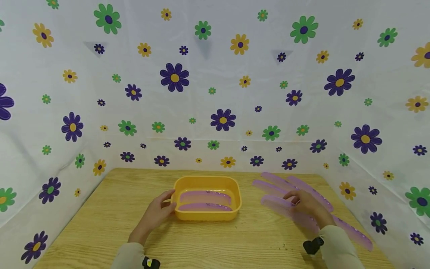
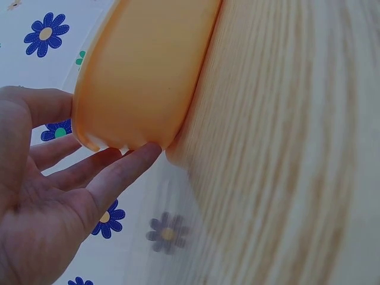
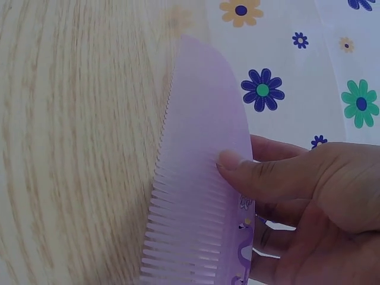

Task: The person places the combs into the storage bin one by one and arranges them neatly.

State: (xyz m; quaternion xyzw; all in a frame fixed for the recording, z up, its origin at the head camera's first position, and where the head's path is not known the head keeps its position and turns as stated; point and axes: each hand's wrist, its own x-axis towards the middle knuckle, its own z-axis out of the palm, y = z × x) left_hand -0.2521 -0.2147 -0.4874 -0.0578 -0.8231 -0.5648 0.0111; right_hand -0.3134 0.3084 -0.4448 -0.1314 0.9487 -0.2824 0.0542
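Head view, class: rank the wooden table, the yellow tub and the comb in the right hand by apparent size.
1. Wooden table.
2. Yellow tub.
3. Comb, partly hidden by the right hand; roughly as long as the tub, but much narrower.

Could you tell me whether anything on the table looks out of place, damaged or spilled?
Nothing stands out. Two purple combs lie flat in the yellow tub, which the left hand steadies, while the right hand pinches another comb.

text: none legible | comb (image 3: 202, 196): decorative print only, unreadable
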